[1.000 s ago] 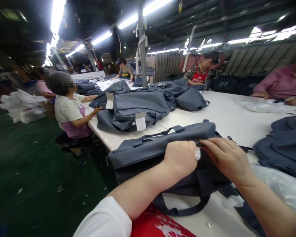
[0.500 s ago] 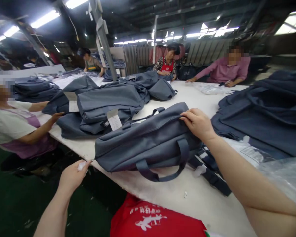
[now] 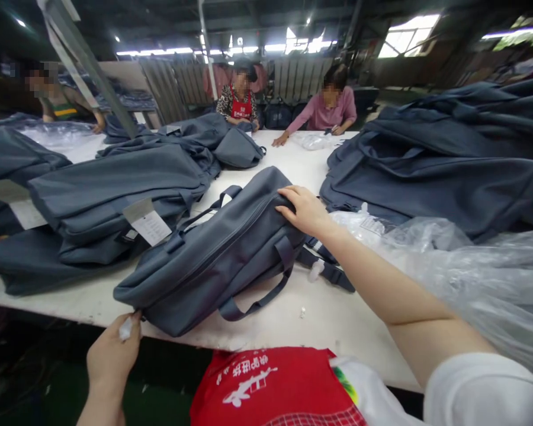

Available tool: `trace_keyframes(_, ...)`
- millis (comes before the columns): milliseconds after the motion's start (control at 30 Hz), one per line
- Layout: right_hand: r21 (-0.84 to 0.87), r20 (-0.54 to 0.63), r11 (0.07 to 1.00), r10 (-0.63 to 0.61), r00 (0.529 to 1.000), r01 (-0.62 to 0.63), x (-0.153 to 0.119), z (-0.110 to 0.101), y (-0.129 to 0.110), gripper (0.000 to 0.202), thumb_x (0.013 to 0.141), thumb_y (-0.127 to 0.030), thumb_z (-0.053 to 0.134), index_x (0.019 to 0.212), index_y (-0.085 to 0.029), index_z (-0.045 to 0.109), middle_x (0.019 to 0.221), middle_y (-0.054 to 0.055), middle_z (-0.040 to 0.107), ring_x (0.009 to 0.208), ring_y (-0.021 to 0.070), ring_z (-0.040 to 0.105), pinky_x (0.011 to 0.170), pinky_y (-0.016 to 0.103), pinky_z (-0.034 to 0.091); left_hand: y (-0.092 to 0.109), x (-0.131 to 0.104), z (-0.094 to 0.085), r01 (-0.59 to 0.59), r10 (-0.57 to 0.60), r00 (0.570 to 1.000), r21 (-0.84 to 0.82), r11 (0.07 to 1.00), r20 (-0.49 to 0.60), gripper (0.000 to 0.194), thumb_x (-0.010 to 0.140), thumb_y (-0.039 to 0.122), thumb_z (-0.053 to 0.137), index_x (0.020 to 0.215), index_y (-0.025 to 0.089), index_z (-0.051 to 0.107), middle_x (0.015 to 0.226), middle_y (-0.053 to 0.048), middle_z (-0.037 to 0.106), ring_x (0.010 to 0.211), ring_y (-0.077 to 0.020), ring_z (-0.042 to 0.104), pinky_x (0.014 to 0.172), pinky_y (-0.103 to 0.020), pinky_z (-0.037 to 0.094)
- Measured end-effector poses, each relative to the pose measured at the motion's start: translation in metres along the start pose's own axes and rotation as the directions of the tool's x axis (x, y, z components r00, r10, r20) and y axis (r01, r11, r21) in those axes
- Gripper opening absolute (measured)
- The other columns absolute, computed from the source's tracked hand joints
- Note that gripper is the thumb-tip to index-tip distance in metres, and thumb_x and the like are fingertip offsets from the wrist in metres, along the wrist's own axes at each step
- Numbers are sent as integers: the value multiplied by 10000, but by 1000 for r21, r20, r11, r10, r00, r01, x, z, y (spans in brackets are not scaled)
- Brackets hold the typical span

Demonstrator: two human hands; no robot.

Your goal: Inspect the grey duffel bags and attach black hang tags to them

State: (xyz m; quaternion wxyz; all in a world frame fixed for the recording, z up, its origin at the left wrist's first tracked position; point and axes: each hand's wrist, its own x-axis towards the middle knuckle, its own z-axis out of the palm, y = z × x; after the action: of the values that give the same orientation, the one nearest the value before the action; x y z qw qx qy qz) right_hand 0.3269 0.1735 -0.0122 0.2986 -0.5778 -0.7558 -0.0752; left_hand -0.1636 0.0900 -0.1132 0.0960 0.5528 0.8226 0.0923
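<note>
Clock bearings taken from the bag's centre, 12 pointing away from the wearer. The blue-grey bag (image 3: 217, 254) lay slantwise on the white table (image 3: 333, 322), near edge toward the wearer, its zip (image 3: 222, 248) running lengthwise. Left hand (image 3: 114, 349): closed, gripping the bag's end at 8 o'clock; whether on cloth or zip pull could not be told. Right hand (image 3: 304, 210): gripping the bag's end at 2 o'clock between thumb and fingers. One handle (image 3: 262, 302) hung in a loop at 5 o'clock. More bags (image 3: 119, 183) lay heaped at 10 o'clock, a paper tag (image 3: 150, 226) on them. Another pile (image 3: 435, 171) stood at 2 o'clock; clear plastic (image 3: 448, 260) at 3 o'clock.
</note>
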Motion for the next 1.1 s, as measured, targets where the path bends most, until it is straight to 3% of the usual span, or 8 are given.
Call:
trace_keyframes(200, -58, 58, 998, -32, 998, 35, 1, 28, 21, 433, 949, -398, 485, 1294, -153, 576, 1235, 133, 607, 1137, 281, 553, 1035, 431, 441, -15, 3, 0, 22, -28, 999, -231, 973, -23, 386, 753, 534, 566, 943, 223, 694, 791, -53, 712, 801, -246, 662, 697, -303, 461)
trace_keyframes(367, -133, 119, 991, -8, 993, 24, 16, 64, 53, 444, 934, -414, 497, 1292, -167, 583, 1252, 139, 595, 1137, 294, 568, 1013, 444, 469, -25, 8, 9, 6, -27, 998, -322, 947, -59, 378, 829, 399, 475, 1101, 229, 676, 857, -49, 746, 843, -233, 681, 707, -303, 485)
trace_keyframes(567, -110, 130, 994, 36, 991, -22, 21, 83, 72, 484, 910, -395, 511, 1310, -126, 558, 1274, 177, 584, 1156, 327, 565, 1013, 506, 458, 2, -11, 1, -113, 12, 973, -429, 896, -231, 382, 900, 422, 410, 1099, 200, 648, 1045, -66, 736, 1016, -220, 660, 886, -315, 494)
trace_keyframes(667, -37, 146, 999, 11, 989, -6, 15, 73, 64, 457, 903, -337, 519, 1292, -101, 567, 1299, 191, 572, 1177, 316, 555, 1031, 503, 437, 32, -45, -12, -254, 91, 899, -342, 905, -428, 356, 921, 394, 433, 1087, 158, 643, 1097, -125, 705, 1066, -246, 635, 978, -360, 458)
trace_keyframes(733, -44, 156, 999, 21, 988, -14, 8, 63, 54, 436, 894, -307, 541, 1282, -110, 575, 1320, 175, 566, 1193, 291, 548, 1051, 472, 422, 58, -69, -12, -493, 359, 811, -209, 845, -463, 303, 902, 374, 516, 1082, 179, 663, 1113, -111, 705, 1051, -240, 645, 984, -345, 464)
trace_keyframes(867, -102, 92, 989, 117, 989, -107, -17, 43, 31, 413, 888, -300, 577, 1267, -134, 577, 1323, 161, 561, 1239, 269, 508, 1073, 468, 390, 106, -103, 14, -844, 827, 521, 21, 536, -210, 418, 877, 304, 560, 1293, 282, 589, 1388, -45, 562, 1007, -221, 665, 802, -306, 531)
trace_keyframes(967, -20, -17, 987, 161, 987, -161, -52, 27, 10, 321, 896, -281, 575, 1196, -172, 609, 1319, 135, 558, 1249, 242, 496, 1074, 451, 392, 127, -106, 40, -825, 848, 524, 197, 530, -85, 544, 881, 173, 438, 1415, 270, 467, 1521, -59, 387, 892, -208, 674, 669, -328, 518)
trace_keyframes(1100, 170, -56, 965, 212, 976, -200, -110, 13, -8, 196, 878, -239, 599, 1059, -198, 662, 1249, 106, 604, 1187, 219, 536, 1049, 422, 418, 145, -84, 53, -728, 792, 588, 319, 607, -164, 568, 901, 254, 406, 1465, 189, 385, 1495, -106, 428, 849, -233, 645, 659, -368, 488)
